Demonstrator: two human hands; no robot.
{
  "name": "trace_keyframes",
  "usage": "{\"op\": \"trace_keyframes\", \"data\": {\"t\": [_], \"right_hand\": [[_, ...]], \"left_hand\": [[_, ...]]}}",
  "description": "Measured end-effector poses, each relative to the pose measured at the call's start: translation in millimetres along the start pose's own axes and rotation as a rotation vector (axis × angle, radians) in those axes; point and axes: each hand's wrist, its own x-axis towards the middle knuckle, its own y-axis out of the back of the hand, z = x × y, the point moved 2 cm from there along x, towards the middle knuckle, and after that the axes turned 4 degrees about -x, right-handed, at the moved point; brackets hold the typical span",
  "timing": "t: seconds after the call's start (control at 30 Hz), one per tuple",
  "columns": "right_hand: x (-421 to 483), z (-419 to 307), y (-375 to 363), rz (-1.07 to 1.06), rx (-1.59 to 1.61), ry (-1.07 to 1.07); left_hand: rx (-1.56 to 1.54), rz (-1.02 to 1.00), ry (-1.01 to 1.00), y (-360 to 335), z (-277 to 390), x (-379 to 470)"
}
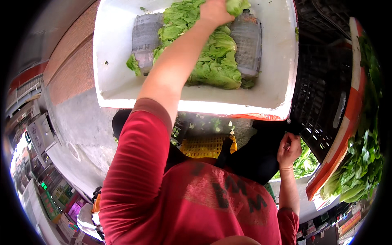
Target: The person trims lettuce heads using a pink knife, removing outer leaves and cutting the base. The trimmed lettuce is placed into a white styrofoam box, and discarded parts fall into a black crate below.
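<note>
A white foam box lies before me with green leafy lettuce in its middle. My left hand reaches over the lettuce at the top edge of the view, beside a pale green lettuce piece; its fingertips are partly hidden, so its grip is unclear. Plastic bottles wrapped in printed grey paper stand or lie on both sides, one at left and one at right. My right hand is curled by my dark-clothed knee, outside the box; a small greyish spot shows between its fingers, too unclear to name.
A yellow plastic crate stands below the box. To the right are a black plastic crate, a red-and-white edged container and leafy greens. More greens lie beyond my right wrist. A concrete and brick surface is at left.
</note>
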Motion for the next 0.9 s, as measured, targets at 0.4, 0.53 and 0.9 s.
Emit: {"op": "trace_keyframes", "data": {"t": [0.4, 0.53, 0.9], "right_hand": [[-10.1, -27.0, 5.7, -0.162, 0.104, -0.097], [28.0, -164.3, 28.4, -0.341, 0.329, 0.088], [-50.4, -470.5, -133.8, -1.100, 0.400, 0.879]], "left_hand": [[-1.723, 0.457, -0.484, 340.7, -131.1, -268.9], [-1.566, 0.982, 0.059, 365.2, -201.1, -418.7], [-0.551, 0.390, 0.962, 240.9, -157.8, -591.4]]}}
